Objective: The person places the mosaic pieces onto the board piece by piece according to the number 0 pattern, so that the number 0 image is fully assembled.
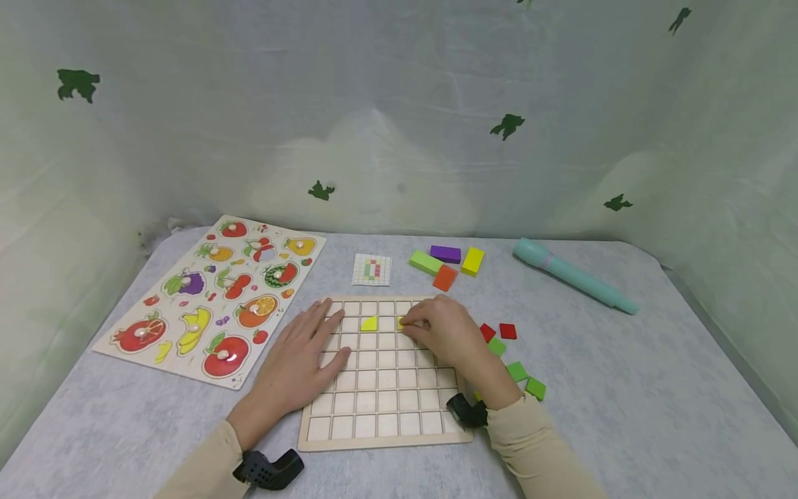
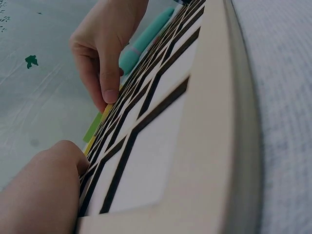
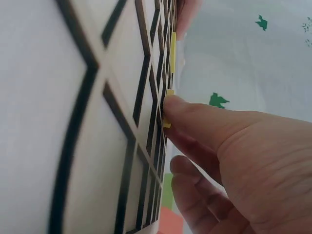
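A wooden grid board (image 1: 386,441) with square cells lies in front of the person. The left hand (image 1: 305,353) rests on its left edge with fingers spread. Near the top of the board, the right hand (image 1: 445,329) pinches a small yellow tile (image 1: 401,323) between thumb and index finger, right at a cell. In the right wrist view the thumb covers part of that yellow tile (image 3: 167,123). Another yellow tile (image 1: 369,324), with one corner cut off, sits in a cell two columns to the left.
Right of the board lie red tiles (image 1: 508,331) and green tiles (image 1: 517,371). Behind it are a pattern card (image 1: 372,269) and purple (image 1: 445,254), yellow (image 1: 472,261), green and orange blocks. A fruit puzzle board (image 1: 212,305) lies left, a teal tube-shaped object (image 1: 573,276) back right.
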`<state>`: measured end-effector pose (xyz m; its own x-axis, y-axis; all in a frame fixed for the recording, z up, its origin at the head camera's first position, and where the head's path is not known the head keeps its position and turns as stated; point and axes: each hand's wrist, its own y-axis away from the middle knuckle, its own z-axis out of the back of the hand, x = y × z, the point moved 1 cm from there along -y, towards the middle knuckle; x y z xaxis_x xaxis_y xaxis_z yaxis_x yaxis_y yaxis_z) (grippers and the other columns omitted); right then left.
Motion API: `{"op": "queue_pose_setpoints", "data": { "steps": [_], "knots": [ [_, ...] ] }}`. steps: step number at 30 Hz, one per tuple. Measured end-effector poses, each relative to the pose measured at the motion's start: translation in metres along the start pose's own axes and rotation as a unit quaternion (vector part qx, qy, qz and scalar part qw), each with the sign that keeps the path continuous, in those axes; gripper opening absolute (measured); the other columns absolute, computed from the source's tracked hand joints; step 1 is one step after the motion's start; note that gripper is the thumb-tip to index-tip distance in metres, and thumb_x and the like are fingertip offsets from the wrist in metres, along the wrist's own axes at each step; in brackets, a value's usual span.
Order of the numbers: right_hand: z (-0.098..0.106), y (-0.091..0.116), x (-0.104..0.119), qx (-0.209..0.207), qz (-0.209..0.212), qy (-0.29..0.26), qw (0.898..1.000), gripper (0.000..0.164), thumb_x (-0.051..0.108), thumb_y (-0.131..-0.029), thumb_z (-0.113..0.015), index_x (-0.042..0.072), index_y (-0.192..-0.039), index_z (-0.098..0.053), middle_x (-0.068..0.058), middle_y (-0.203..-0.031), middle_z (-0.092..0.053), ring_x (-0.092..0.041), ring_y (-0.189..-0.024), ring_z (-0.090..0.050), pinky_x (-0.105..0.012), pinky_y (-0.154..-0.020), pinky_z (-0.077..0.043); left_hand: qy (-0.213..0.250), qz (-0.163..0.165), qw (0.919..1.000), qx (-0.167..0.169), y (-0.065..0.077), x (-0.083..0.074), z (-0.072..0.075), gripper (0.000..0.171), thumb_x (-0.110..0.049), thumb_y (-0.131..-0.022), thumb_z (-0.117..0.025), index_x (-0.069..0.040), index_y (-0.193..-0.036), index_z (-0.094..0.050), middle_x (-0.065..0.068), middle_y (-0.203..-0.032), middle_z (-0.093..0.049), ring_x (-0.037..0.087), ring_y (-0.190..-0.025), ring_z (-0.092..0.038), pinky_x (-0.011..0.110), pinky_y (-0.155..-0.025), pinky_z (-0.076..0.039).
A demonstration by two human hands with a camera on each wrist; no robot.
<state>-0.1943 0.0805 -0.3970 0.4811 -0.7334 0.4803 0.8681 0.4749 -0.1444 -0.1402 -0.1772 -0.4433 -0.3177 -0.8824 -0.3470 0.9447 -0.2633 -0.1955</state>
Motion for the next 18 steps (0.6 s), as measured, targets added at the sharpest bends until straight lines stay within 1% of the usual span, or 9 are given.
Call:
{"op": "queue_pose_setpoints", "data": {
  "steps": [2, 5, 9, 14, 18],
  "knots": [
    [0.000, -0.001, 0.001, 0.005, 0.004, 0.009, 1.000, 0.014, 0.019, -0.091, -0.081, 0.017, -0.104, -0.084, 0.003, -0.104, -0.079, -0.020, -0.104, -0.068, -0.036, -0.091, -0.056, -0.001, 0.003, 1.0000, 0.006, -0.001, 0.001, 0.000, 0.068, -0.043, -0.101, -0.058, -0.009, -0.158, -0.042, 0.016, -0.168, -0.029, 0.034, -0.157, -0.024, 0.053, -0.128, -0.020],
    [0.001, -0.003, 0.002, 0.015, 0.021, 0.024, 0.999, 0.016, 0.018, -0.091, -0.080, 0.015, -0.106, -0.084, 0.000, -0.106, -0.079, -0.022, -0.105, -0.068, -0.037, -0.092, -0.056, -0.002, 0.004, 0.9999, 0.009, -0.002, 0.001, 0.000, 0.069, -0.043, -0.101, -0.058, -0.009, -0.158, -0.042, 0.016, -0.169, -0.028, 0.034, -0.157, -0.023, 0.053, -0.128, -0.020],
    [0.001, -0.002, 0.002, 0.023, 0.033, 0.018, 0.999, 0.018, 0.015, -0.092, -0.079, 0.013, -0.109, -0.083, -0.002, -0.109, -0.078, -0.024, -0.107, -0.067, -0.039, -0.093, -0.056, -0.001, 0.005, 0.9999, 0.011, -0.001, 0.001, 0.000, 0.069, -0.043, -0.101, -0.058, -0.009, -0.158, -0.042, 0.016, -0.169, -0.028, 0.035, -0.157, -0.023, 0.054, -0.127, -0.020],
    [0.003, 0.001, -0.003, 0.038, 0.010, -0.008, 0.999, 0.022, 0.017, -0.093, -0.078, 0.016, -0.115, -0.081, 0.001, -0.116, -0.077, -0.022, -0.114, -0.064, -0.039, -0.097, -0.055, 0.001, 0.006, 0.9999, 0.012, 0.000, 0.000, 0.001, 0.067, -0.041, -0.101, -0.059, -0.009, -0.157, -0.043, 0.017, -0.168, -0.029, 0.036, -0.156, -0.024, 0.055, -0.127, -0.021],
    [0.013, 0.005, -0.005, 0.040, -0.004, -0.027, 0.999, 0.026, 0.016, -0.094, -0.077, 0.016, -0.120, -0.079, 0.002, -0.115, -0.076, -0.018, -0.107, -0.065, -0.038, -0.091, -0.056, 0.003, 0.004, 0.9999, 0.012, -0.001, -0.001, 0.001, 0.067, -0.041, -0.100, -0.059, -0.009, -0.157, -0.043, 0.017, -0.168, -0.029, 0.036, -0.156, -0.024, 0.055, -0.127, -0.020]
  ]
}}
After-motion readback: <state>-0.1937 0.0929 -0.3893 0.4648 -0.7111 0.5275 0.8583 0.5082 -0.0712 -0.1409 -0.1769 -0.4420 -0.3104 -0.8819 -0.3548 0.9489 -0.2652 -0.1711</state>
